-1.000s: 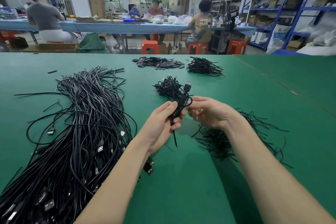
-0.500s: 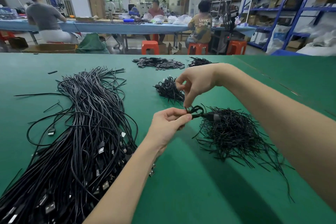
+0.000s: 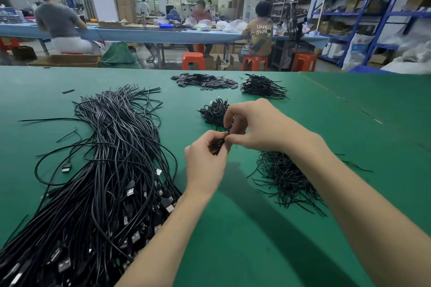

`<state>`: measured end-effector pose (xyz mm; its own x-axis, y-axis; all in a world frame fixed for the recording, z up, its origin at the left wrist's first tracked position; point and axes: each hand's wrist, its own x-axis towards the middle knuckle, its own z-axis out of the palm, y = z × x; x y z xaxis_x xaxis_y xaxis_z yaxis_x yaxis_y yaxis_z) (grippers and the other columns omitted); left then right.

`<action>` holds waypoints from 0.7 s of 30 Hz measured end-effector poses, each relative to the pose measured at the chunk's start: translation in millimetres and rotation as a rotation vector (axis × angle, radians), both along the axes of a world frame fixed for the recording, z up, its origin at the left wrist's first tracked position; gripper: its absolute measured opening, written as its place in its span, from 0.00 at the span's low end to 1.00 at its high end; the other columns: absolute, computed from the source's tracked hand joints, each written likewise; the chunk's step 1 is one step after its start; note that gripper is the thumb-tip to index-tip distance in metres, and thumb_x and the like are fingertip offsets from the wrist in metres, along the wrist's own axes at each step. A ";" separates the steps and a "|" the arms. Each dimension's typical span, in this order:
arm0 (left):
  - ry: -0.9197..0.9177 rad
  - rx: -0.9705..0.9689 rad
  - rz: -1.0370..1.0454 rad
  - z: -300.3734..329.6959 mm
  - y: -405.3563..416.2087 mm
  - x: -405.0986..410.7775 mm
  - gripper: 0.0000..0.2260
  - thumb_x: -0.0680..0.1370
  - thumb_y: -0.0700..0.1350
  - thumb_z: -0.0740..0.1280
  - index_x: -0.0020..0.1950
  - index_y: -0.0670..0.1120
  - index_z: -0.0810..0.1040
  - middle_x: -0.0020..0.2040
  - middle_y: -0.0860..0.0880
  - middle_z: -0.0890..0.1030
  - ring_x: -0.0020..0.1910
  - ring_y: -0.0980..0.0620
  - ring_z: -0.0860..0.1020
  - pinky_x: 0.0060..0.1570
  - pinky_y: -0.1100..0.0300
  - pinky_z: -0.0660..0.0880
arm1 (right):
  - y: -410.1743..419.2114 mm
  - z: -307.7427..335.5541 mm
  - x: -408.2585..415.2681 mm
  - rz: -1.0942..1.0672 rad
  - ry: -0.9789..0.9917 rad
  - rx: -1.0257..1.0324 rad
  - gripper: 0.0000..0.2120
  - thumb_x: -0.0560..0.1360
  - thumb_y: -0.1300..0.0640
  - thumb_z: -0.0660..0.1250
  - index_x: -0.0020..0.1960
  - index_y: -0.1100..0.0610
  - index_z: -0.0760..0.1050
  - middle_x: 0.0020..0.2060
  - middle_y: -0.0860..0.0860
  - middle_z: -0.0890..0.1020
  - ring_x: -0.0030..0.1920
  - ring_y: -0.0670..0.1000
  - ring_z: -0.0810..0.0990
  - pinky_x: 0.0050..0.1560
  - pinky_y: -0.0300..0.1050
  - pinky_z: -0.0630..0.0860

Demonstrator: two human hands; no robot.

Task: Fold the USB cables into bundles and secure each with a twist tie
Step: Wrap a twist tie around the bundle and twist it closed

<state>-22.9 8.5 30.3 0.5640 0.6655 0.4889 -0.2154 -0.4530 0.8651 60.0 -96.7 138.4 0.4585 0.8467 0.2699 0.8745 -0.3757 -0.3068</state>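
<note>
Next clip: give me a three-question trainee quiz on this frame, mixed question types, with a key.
1. True or false: the left hand rests flat on the table.
2. Which pile lies under the right hand's wrist? A) twist ties B) loose cables C) flat black pieces
3. Fill in: both hands meet on a small cable ___.

Key: 1 false, it is raised and pinching; 2 A; 3 bundle.
</note>
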 end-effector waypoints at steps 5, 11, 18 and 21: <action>-0.065 0.159 0.081 1.3 -1.3 -3.8 0.04 0.75 0.41 0.74 0.47 0.48 0.84 0.38 0.59 0.83 0.38 0.64 0.80 0.42 0.73 0.72 | 3.4 -13.1 -7.2 -0.183 0.213 0.259 0.03 0.72 0.59 0.77 0.45 0.56 0.86 0.35 0.48 0.86 0.30 0.41 0.83 0.41 0.36 0.82; -0.092 0.173 0.126 1.5 -2.3 -2.2 0.05 0.75 0.38 0.73 0.49 0.47 0.84 0.40 0.58 0.84 0.40 0.64 0.80 0.44 0.76 0.71 | 8.7 -31.1 -16.8 -0.245 0.200 0.467 0.03 0.71 0.64 0.75 0.43 0.57 0.86 0.34 0.48 0.86 0.34 0.42 0.83 0.40 0.31 0.78; -0.013 -0.174 -0.067 11.2 8.5 -3.4 0.05 0.76 0.37 0.72 0.50 0.44 0.83 0.42 0.53 0.85 0.42 0.59 0.82 0.48 0.67 0.77 | 14.0 -51.4 -12.1 -0.132 0.056 0.476 0.04 0.75 0.65 0.70 0.46 0.57 0.81 0.38 0.49 0.84 0.38 0.49 0.81 0.46 0.42 0.77; -0.072 -0.857 -0.493 27.9 17.7 -1.2 0.06 0.80 0.37 0.67 0.54 0.36 0.79 0.46 0.43 0.82 0.44 0.51 0.81 0.47 0.62 0.80 | 8.2 -61.5 -4.4 -0.066 -0.003 0.572 0.04 0.75 0.66 0.71 0.47 0.58 0.80 0.39 0.49 0.84 0.39 0.48 0.80 0.46 0.41 0.77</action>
<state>-24.1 26.3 58.2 0.8606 0.5093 -0.0043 -0.2762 0.4739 0.8361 55.6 -88.5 76.9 0.5040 0.5351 0.6780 0.8560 -0.2050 -0.4745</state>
